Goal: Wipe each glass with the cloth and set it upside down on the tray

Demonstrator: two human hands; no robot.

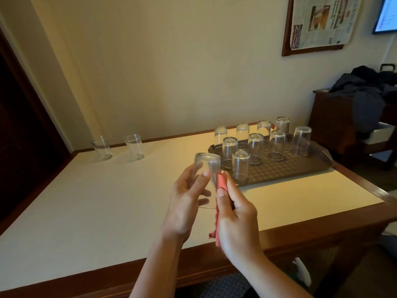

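My left hand [184, 203] grips a clear glass [206, 166] held upside down above the table, its base up. My right hand [236, 220] pinches a red cloth [221, 186] against the glass's right side. Just behind stands a brown tray [300, 168] bearing several clear glasses upside down, the nearest one [240, 166] close to my right fingers. At the table's far left, by the wall, two glasses stand upright: one [102, 150] and another [135, 146].
The cream-topped table [107, 201] has a dark wooden edge. A wall runs behind it. To the right, a dark wooden stand [335, 121] carries dark clothing. A framed newspaper [320, 22] hangs on the wall.
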